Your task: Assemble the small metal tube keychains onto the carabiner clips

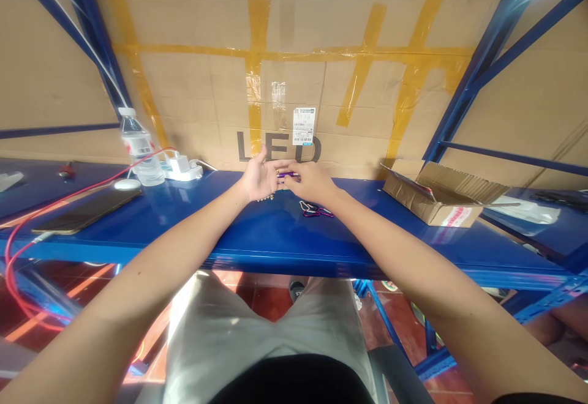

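Observation:
My left hand (261, 179) is turned palm up over the blue shelf, thumb raised and fingers stretched toward the right. Its fingertips are partly covered by my right hand (313, 182), whose fingers are closed on a slim, shiny purple piece (288, 175) lying across the left fingers. The exact kind of this piece is too small to make out. Just below the left hand, small gold-coloured bits (266, 198) show on the shelf, partly hidden. Carabiners (316, 210), one purple and one silvery, lie on the shelf beneath my right wrist.
The blue shelf (275, 239) backs onto a large taped cardboard sheet (206, 104). At left are a water bottle (143, 150), a power strip (184, 171), a phone (87, 211) and a red cable (18, 232). An open cardboard box (416, 199) sits at right.

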Demonstrator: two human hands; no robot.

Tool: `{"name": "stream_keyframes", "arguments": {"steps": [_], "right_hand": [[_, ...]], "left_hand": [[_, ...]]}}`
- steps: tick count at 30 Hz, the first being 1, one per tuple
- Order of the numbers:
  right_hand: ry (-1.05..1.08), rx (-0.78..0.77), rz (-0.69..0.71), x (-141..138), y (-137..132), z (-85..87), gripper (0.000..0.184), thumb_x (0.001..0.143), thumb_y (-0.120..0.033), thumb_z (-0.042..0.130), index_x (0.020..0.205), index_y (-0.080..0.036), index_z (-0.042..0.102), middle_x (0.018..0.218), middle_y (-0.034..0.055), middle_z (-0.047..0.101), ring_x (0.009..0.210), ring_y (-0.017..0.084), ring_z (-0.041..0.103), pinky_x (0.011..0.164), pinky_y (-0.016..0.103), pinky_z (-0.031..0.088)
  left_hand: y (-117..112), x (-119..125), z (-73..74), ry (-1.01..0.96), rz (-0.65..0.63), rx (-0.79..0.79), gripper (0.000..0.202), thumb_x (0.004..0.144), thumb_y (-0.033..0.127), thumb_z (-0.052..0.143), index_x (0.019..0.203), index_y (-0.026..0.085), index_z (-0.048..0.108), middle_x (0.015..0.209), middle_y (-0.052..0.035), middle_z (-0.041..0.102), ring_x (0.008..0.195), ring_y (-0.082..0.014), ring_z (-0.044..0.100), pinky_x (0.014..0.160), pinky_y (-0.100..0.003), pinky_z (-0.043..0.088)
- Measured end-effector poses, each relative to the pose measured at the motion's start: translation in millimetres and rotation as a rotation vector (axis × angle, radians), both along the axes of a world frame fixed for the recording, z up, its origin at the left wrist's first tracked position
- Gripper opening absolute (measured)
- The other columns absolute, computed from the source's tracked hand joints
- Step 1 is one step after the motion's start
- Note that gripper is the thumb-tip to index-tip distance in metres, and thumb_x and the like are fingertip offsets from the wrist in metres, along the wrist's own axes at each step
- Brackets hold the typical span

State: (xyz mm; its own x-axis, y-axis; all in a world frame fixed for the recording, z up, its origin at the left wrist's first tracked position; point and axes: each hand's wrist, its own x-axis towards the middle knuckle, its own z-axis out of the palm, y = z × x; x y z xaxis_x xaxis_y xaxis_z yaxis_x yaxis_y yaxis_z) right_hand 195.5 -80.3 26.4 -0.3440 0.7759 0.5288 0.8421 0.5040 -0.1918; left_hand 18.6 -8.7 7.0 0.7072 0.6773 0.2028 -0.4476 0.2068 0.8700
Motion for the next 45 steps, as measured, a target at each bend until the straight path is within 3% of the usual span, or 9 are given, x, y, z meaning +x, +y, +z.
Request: {"name": "stream_keyframes", "arguments": {"steps": [7, 11, 13, 18, 24, 30, 35, 42, 45], "right_hand": [[0.025, 0.015, -0.012, 4, 6, -1.6, 0.031, 0.095, -0.031, 0.056, 0.115, -0.024, 0.078, 0.102, 0.0070, 0.080, 0.091, 0.026, 0.072, 0.079, 0.035, 0.054], [0.079, 0.010, -0.073, 13, 19, -5.2, 0.030, 0.096, -0.033, 0.054, 0.112, -0.019, 0.076, 0.104, 0.0112, 0.078, 0.094, 0.027, 0.071, 0.081, 0.036, 0.053], [0.128, -0.014, -0.075, 18, 25, -7.9, 0.029, 0.095, -0.034, 0.056, 0.113, -0.018, 0.073, 0.109, 0.0125, 0.076, 0.097, 0.027, 0.070, 0.083, 0.037, 0.053], [0.219, -0.102, 0.020, 27, 38, -15.1, 0.031, 0.093, -0.027, 0.061, 0.121, -0.016, 0.065, 0.112, 0.0122, 0.074, 0.096, 0.024, 0.068, 0.081, 0.035, 0.053], [0.272, -0.183, 0.054, 33, 46, -18.5, 0.021, 0.093, -0.010, 0.059, 0.110, -0.015, 0.069, 0.100, 0.0094, 0.074, 0.084, 0.019, 0.067, 0.074, 0.030, 0.051], [0.227, -0.188, 0.063, 28, 60, -23.0, 0.017, 0.093, -0.010, 0.060, 0.091, -0.015, 0.076, 0.088, 0.0071, 0.075, 0.082, 0.019, 0.067, 0.077, 0.030, 0.049], [0.252, -0.213, 0.100, 19, 72, -32.7, 0.024, 0.091, -0.008, 0.059, 0.106, -0.015, 0.077, 0.101, 0.0081, 0.077, 0.086, 0.018, 0.067, 0.077, 0.029, 0.049], [0.171, -0.239, 0.100, 15, 74, -40.2, 0.017, 0.089, -0.011, 0.062, 0.079, -0.015, 0.075, 0.085, 0.0053, 0.075, 0.077, 0.017, 0.064, 0.073, 0.028, 0.046], [0.084, -0.221, 0.072, 15, 73, -40.8, 0.020, 0.090, -0.010, 0.059, 0.079, -0.015, 0.075, 0.086, 0.0066, 0.074, 0.077, 0.017, 0.063, 0.073, 0.028, 0.045]], "left_hand": [[-1, 1, 1.1, 0.059, 0.069, 0.096, 0.084, 0.097, 0.078, 0.032, 0.123, 0.008, 0.071, 0.105, -0.0207, 0.075, 0.093, -0.0293, 0.074, 0.082, -0.040, 0.058], [3, 1, 1.2, 0.272, 0.314, 0.327, 0.035, 0.091, 0.043, 0.073, 0.104, 0.010, 0.076, 0.090, -0.0145, 0.076, 0.078, -0.0209, 0.072, 0.072, -0.032, 0.054], [4, 0, 1.8, 0.380, 0.422, 0.458, 0.019, 0.085, 0.028, 0.080, 0.094, 0.011, 0.077, 0.081, -0.0111, 0.074, 0.069, -0.0168, 0.068, 0.064, -0.029, 0.050], [5, -8, 5.0, 0.620, 0.560, 0.713, 0.019, 0.084, 0.034, 0.078, 0.090, 0.015, 0.076, 0.072, -0.0067, 0.070, 0.063, -0.0158, 0.063, 0.057, -0.028, 0.046], [7, -25, 8.5, 1.005, 0.600, 1.094, 0.016, 0.083, 0.030, 0.067, 0.091, 0.017, 0.072, 0.083, -0.0047, 0.073, 0.075, -0.0181, 0.064, 0.069, -0.029, 0.050], [17, -37, 6.8, 1.230, 0.597, 1.167, 0.024, 0.085, 0.029, 0.060, 0.100, 0.017, 0.074, 0.095, -0.0078, 0.076, 0.087, -0.0231, 0.068, 0.078, -0.033, 0.051], [30, -45, 1.2, 1.299, 0.565, 1.182, 0.024, 0.081, 0.030, 0.063, 0.097, 0.018, 0.078, 0.100, -0.0091, 0.078, 0.091, -0.0254, 0.069, 0.084, -0.034, 0.052], [33, -45, -2.5, 1.378, 0.502, 1.116, 0.020, 0.080, 0.029, 0.065, 0.089, 0.019, 0.079, 0.094, -0.0072, 0.078, 0.086, -0.0228, 0.068, 0.077, -0.030, 0.050], [32, -43, -4.1, 1.396, 0.502, 1.109, 0.020, 0.081, 0.032, 0.065, 0.088, 0.019, 0.078, 0.093, -0.0070, 0.078, 0.084, -0.0219, 0.068, 0.075, -0.029, 0.049]]}}
